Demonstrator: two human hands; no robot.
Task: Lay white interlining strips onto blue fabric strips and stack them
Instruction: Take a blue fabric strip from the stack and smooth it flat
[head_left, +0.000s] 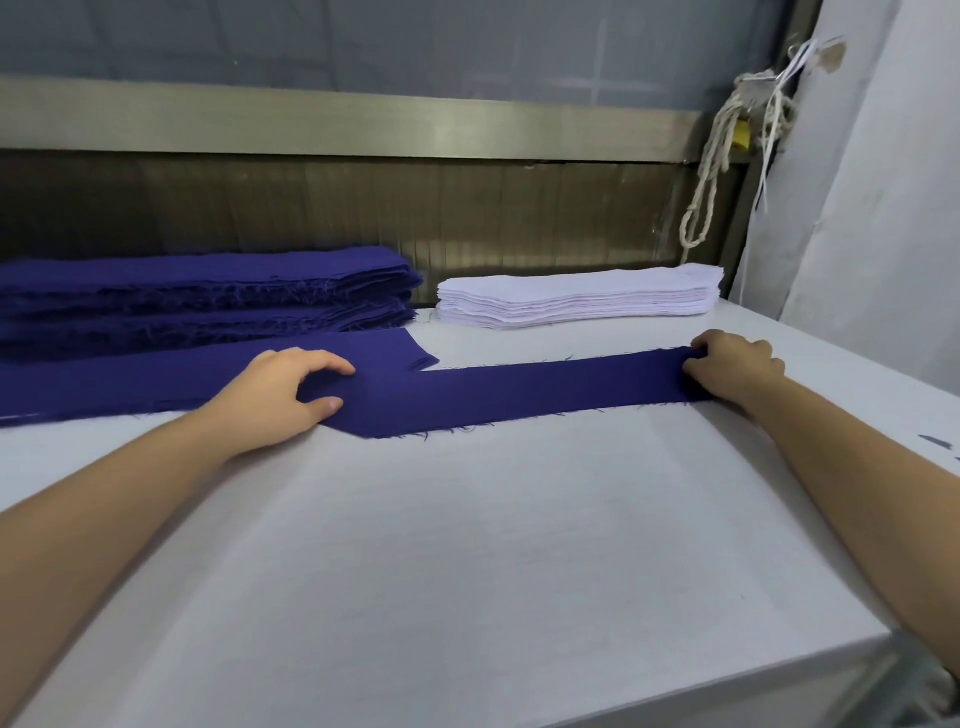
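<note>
A long blue fabric strip (519, 395) lies flat across the white table (467, 545), stretched between my hands. My left hand (283, 397) rests on its left end with thumb and fingers spread over the cloth. My right hand (737, 366) pinches the strip's right end with curled fingers. Another blue strip (156, 379) lies behind to the left, partly under the first. A thick pile of blue strips (197, 296) sits at the back left. A stack of white interlining strips (579, 301) sits at the back, right of centre.
A brown panel and metal rail (363, 124) close off the back of the table. Knotted cords (722, 156) hang at the back right beside a pale cloth or wall (872, 208). The table's right edge runs diagonally down to the near right corner.
</note>
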